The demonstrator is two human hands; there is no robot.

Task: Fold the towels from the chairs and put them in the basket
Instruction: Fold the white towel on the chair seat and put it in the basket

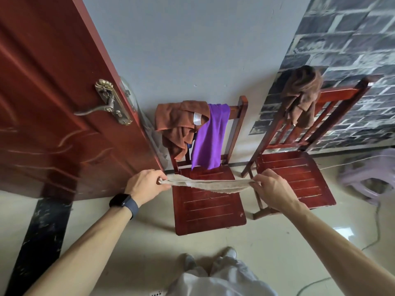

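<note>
Beige towel is stretched between your left hand and right hand, each pinching one end, just above the seat of the chair in front of you, so I judge its folding barely begun. A rust towel and a purple towel wait on that chair's back, and a brown towel on the second chair. The basket is possibly that white perforated edge at the bottom, though I cannot tell.

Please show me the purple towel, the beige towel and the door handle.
purple towel (210,137): head view, hanging middle.
beige towel (208,184): head view, stretched middle.
door handle (93,111): head view, lever arm.
</note>
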